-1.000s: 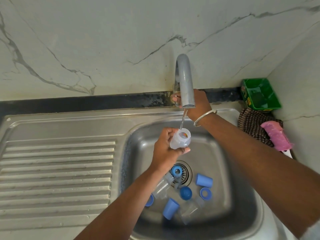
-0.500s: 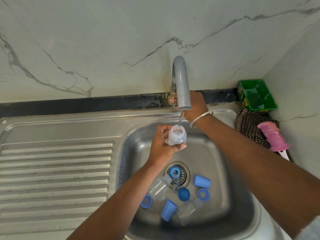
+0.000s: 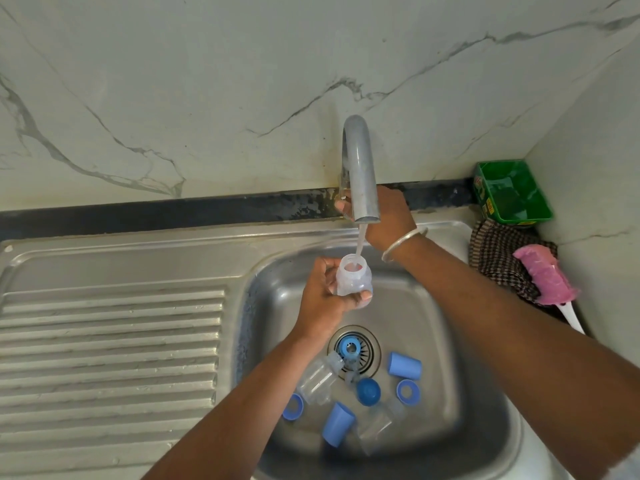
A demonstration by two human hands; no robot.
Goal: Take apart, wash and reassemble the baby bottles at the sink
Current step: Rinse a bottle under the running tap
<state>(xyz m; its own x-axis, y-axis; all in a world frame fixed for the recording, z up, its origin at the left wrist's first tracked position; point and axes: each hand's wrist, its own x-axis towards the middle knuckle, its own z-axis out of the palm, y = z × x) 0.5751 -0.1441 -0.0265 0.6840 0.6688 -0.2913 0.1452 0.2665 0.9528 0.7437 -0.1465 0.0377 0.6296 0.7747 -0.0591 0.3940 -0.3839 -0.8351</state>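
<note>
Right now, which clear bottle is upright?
The clear plastic bottle gripped in the left hand under the tap; the other two lie sideways in the basin.

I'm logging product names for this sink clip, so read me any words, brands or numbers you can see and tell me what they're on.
Green tub: small printed labels on its rim and side, yellow and red, too small and blurred to read.
Clear bottle held in the left hand: no readable markings.
Blue caps and rings in the sink: no text visible.
Tap, pink brush: no text visible.
Nothing in this view can be quoted.
</note>
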